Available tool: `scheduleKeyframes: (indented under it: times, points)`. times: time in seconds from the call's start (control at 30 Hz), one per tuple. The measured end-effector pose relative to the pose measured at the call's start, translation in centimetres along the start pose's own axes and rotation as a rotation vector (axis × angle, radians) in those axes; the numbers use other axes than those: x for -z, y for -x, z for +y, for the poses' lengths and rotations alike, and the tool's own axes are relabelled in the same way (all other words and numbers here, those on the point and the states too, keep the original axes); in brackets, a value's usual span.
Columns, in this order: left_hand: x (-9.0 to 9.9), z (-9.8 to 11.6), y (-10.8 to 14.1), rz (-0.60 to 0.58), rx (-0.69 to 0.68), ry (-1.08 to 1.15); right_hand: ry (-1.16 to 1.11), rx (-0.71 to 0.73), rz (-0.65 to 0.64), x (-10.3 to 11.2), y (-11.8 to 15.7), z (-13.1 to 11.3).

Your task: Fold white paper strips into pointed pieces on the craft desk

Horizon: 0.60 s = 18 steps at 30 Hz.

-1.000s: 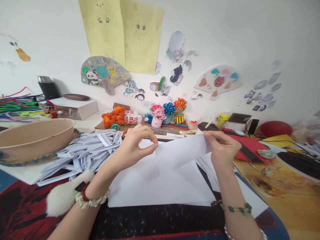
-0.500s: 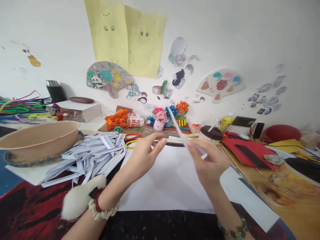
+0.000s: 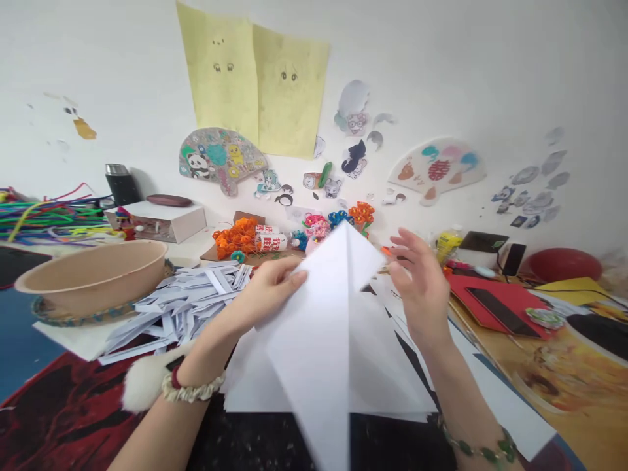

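A folded white sheet (image 3: 318, 327) hangs raised in front of me, with a pointed top and a small triangular flap on its right side. My left hand (image 3: 275, 288) pinches its upper left edge between thumb and fingers. Just beyond the flap on the right, my right hand (image 3: 419, 281) is spread, its fingers apart and holding nothing. Beneath the raised sheet, more white paper (image 3: 392, 379) lies on the dark table surface. A pile of folded white paper strips (image 3: 196, 294) lies to the left of my left hand.
At the left stands a beige basin (image 3: 98, 278). Behind the sheet are orange flowers (image 3: 238, 239) and a labelled bottle (image 3: 269, 241). On the right lie a red folder (image 3: 471, 301), a phone (image 3: 500, 313) and a yellow bottle (image 3: 446, 243). A white fluffy thing (image 3: 144, 386) is near my left wrist.
A large folded sheet is now up in my left hand, which was empty. My right hand has let go of the paper it pinched and its fingers have spread.
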<state>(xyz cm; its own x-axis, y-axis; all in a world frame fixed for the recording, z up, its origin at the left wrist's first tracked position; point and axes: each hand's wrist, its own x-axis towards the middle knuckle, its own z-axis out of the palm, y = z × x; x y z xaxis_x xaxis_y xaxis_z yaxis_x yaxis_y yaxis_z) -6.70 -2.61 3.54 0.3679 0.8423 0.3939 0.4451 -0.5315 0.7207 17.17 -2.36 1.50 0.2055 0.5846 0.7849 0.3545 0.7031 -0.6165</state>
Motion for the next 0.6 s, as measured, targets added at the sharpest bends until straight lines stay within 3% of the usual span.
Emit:
scheduleKeyframes:
  times: [0.1,0.17,0.23,0.33,0.4,0.5,0.6]
  points:
    - [-0.3,0.2,0.2,-0.253,-0.01,-0.025,-0.09,-0.203,-0.236,0.7,-0.4,1.3]
    - [-1.1,0.1,0.2,-0.276,-0.041,-0.151,0.027,-0.252,-0.403,1.1,-0.1,2.1]
    - [-2.0,0.0,0.2,-0.282,-0.057,-0.275,0.19,-0.159,-0.471,1.3,0.2,2.6]
    - [-3.0,-0.2,0.3,-0.291,-0.046,-0.38,0.394,0.142,-0.417,1.3,0.6,2.7]
    - [-3.5,-0.4,0.4,-0.27,-0.037,-0.42,0.447,0.288,-0.458,0.9,0.8,2.5]
    - [-4.2,-0.6,0.4,-0.246,-0.034,-0.461,0.4,0.335,-0.585,0.1,1.3,2.2]
    - [-4.7,-0.7,0.3,-0.158,-0.024,-0.411,0.37,0.287,-0.59,-0.5,1.9,2.2]
